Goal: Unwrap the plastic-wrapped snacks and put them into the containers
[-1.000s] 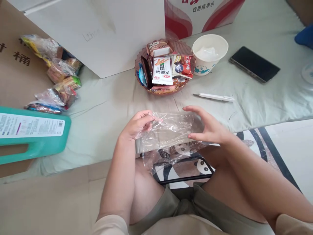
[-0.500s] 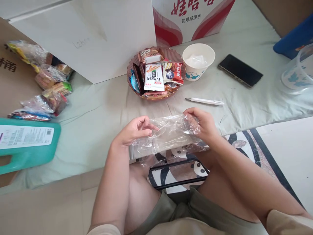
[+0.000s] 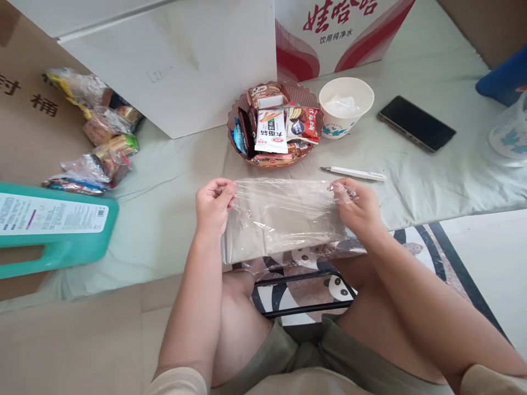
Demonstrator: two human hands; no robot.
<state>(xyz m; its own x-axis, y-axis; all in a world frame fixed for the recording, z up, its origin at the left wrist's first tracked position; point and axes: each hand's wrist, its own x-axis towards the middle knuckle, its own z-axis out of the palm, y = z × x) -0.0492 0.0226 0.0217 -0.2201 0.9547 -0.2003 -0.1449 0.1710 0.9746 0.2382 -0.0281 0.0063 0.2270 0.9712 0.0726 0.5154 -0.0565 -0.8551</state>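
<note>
Nearest the camera are the person's bare knees and grey-green shorts, over a floor mat [image 3: 304, 285] printed with pandas and black bands. Just above the knees a clear plastic bag [image 3: 284, 216] is stretched flat between both hands at the near edge of a pale green cloth [image 3: 173, 203]. The left hand [image 3: 212, 206] pinches the bag's left top corner between thumb and bunched fingertips; the right hand [image 3: 358, 206] pinches the right top corner the same way — fingers pressed together on the film.

To the left a teal jug [image 3: 57, 230] lies on its side, partly on brown cardboard [image 3: 24, 126]. Beyond the right hand lies a white pen [image 3: 356, 174], then a brown bowl [image 3: 231, 118] heaped with wrapped snacks, with a paper cup [image 3: 346, 107] just beside it and a dark phone [image 3: 415, 130] further right. A heap of snack packets [image 3: 96, 142] sits at the far left. Farthest back stand a white box [image 3: 181, 60] and a red-and-white carton [image 3: 337, 33] — printed with Chinese characters.
</note>
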